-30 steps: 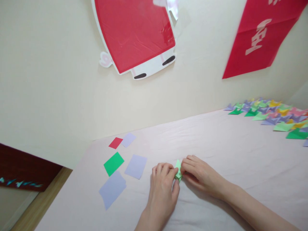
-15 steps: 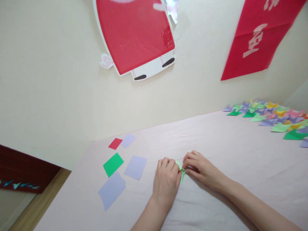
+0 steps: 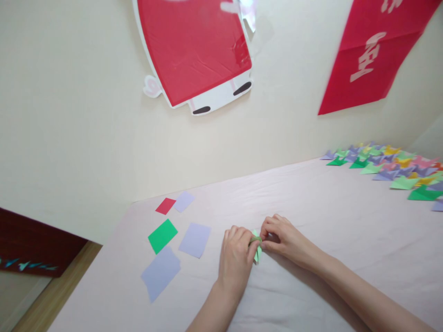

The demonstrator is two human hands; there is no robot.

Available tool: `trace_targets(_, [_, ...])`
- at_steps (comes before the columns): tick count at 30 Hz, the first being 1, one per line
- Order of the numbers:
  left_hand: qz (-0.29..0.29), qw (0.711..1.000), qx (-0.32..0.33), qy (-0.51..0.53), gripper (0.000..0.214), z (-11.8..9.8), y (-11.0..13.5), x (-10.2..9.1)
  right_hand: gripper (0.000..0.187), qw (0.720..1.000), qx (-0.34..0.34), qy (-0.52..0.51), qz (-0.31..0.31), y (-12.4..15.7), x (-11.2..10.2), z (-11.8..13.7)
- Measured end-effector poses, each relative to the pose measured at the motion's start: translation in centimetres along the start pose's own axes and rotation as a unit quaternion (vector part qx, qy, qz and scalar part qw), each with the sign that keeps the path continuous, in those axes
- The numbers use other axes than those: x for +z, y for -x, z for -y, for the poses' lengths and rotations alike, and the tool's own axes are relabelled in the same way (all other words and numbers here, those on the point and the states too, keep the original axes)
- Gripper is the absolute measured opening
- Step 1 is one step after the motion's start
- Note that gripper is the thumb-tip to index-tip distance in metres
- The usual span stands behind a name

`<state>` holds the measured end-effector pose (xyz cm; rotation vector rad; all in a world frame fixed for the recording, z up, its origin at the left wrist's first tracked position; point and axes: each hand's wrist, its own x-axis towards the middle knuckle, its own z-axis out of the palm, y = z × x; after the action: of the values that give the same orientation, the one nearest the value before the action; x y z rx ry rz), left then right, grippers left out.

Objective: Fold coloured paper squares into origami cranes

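A small light green folded paper piece (image 3: 257, 249) sits between my two hands on the pale pink cloth (image 3: 328, 221). My left hand (image 3: 236, 258) is curled, its fingertips pinching the paper's left side. My right hand (image 3: 282, 237) is curled too, its fingers closed on the paper's right side. Most of the paper is hidden by my fingers.
Flat paper squares lie to the left: a green one (image 3: 162, 235), a red one (image 3: 165, 205) and three lilac ones (image 3: 194, 240). Several folded coloured paper shapes (image 3: 387, 168) are spread at the far right. A cream wall with red posters (image 3: 197, 46) rises behind.
Both hands have shifted slightly and turned the green paper between them; the fingers have closed more tightly over it. The camera view has moved a little.
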<state>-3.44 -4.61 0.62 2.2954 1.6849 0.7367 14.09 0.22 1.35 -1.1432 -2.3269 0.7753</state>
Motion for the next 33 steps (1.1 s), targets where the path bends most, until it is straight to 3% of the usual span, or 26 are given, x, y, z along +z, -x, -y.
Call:
trace_targets(5, [0.018, 0.999, -0.011, 0.038, 0.012, 0.1, 0.3, -0.3, 0.008, 1.000, 0.013, 0.009, 0.000, -0.2, 0.3, 0.4])
trace_targets(19, [-0.010, 0.991, -0.063, 0.119, 0.016, 0.6, 0.2, 0.1, 0.005, 0.994, 0.095, 0.060, 0.006, -1.2, 1.6, 1.6])
trace_targets(33, [-0.001, 0.989, -0.059, 0.136, 0.013, 0.4, 0.2, -0.1, 0.008, 0.999, 0.039, -0.026, 0.005, -1.2, 1.1, -0.3])
